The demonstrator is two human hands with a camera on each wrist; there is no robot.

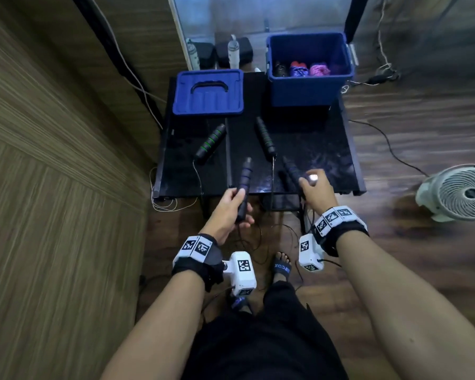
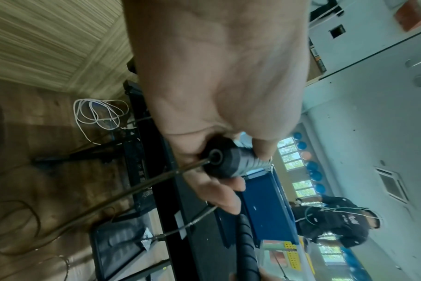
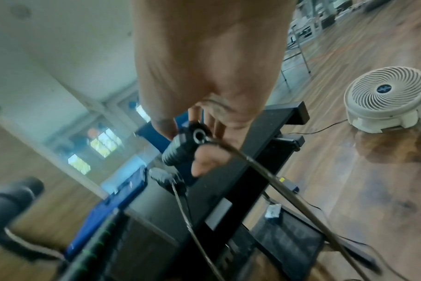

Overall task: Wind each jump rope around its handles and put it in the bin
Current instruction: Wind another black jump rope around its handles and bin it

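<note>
My left hand (image 1: 232,208) grips one dark, blue-ringed jump rope handle (image 1: 244,182) above the black table's front edge; its end cap (image 2: 216,157) shows between my fingers. My right hand (image 1: 313,190) grips the matching handle (image 1: 292,170), whose end cap (image 3: 197,136) faces the wrist camera. Their thin rope (image 3: 276,184) hangs to the floor. Another rope's green-ringed handles (image 1: 211,142) (image 1: 265,135) lie on the table (image 1: 313,149). The open blue bin (image 1: 310,69) stands at the back right, holding wound ropes (image 1: 320,69).
The bin's blue lid (image 1: 208,91) lies at the table's back left. A white fan (image 1: 461,192) sits on the wooden floor to the right. Cables (image 1: 162,207) trail by the table's left leg. A wood-panelled wall closes the left side. My sandalled foot (image 1: 281,266) is below.
</note>
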